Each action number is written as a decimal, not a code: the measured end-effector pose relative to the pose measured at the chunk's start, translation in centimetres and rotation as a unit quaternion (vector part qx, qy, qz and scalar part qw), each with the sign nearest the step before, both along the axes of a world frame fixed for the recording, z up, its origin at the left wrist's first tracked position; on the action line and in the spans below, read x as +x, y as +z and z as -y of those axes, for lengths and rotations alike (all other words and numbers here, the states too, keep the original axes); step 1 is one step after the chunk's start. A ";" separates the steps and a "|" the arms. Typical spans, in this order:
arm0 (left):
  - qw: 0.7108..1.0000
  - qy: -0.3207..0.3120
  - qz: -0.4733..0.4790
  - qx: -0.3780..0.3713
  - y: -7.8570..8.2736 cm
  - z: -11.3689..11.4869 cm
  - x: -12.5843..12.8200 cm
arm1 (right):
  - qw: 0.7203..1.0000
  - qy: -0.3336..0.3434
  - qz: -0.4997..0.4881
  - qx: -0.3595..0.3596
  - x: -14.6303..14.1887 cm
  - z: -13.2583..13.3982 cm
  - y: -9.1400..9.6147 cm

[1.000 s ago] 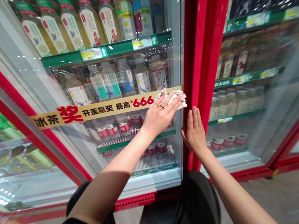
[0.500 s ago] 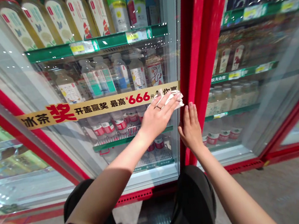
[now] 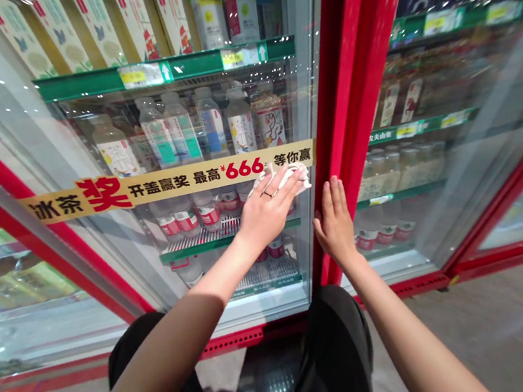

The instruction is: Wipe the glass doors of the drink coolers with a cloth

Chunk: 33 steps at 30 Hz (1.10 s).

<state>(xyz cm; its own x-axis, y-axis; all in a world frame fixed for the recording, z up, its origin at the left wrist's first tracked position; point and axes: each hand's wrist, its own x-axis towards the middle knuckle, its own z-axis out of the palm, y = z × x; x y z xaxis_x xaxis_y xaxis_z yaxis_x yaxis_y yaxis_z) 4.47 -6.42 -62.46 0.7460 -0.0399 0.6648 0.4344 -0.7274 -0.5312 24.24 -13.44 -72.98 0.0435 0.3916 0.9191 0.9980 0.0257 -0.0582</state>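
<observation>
My left hand [image 3: 268, 208], with a ring on one finger, presses a crumpled white cloth [image 3: 301, 176] against the glass door [image 3: 237, 303] of a drinks cooler. The cloth lies just under the right end of a yellow banner strip [image 3: 158, 188] and overlaps its lower edge. Part of the cloth is hidden under the fingers. My right hand [image 3: 336, 224] rests flat on the red door frame [image 3: 347, 80], fingers stretched upward and holding nothing.
Behind the glass, bottles [image 3: 94, 25] and cans [image 3: 239, 7] stand on shelves with green edges [image 3: 80, 84]. More red-framed cooler doors flank this one on both sides. My knees [image 3: 337, 321] are close to the red base, above a grey floor [image 3: 517, 322].
My left hand has slid with the cloth a little left and down along the glass, uncovering the characters at the banner's right end. My right hand stays on the frame.
</observation>
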 end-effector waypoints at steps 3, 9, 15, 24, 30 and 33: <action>1.000 0.005 0.006 -0.006 0.0 0.4 1.1 | 1.000 0.000 -0.010 0.000 -0.2 0.0 0.0; 0.998 -0.013 -0.056 -0.002 -1.1 -0.3 1.1 | 1.000 -0.002 -0.002 0.000 -0.1 0.6 0.3; 1.000 0.016 0.011 -0.001 -0.2 -0.1 -1.0 | 1.000 -0.017 -0.022 -0.001 -1.8 1.3 1.0; 1.000 -0.003 -0.019 0.014 -0.8 -0.9 -2.9 | 1.000 -0.005 0.008 0.010 -2.9 1.0 0.3; 0.997 0.030 0.069 -0.023 -0.9 -0.7 -3.5 | 0.999 0.010 -0.002 -0.031 -4.9 0.5 0.8; 0.997 0.019 0.069 0.008 -1.1 -0.8 -3.7 | 0.998 0.033 -0.013 -0.059 -6.1 -0.1 0.9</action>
<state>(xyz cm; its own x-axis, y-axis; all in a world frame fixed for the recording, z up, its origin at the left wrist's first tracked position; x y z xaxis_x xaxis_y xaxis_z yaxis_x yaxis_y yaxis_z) 0.81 -5.67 -63.60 0.6491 -0.0244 0.7603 0.5311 -0.7010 -0.4759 18.11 -13.33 -72.07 0.0375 0.4995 0.8655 0.9923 0.0836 -0.0912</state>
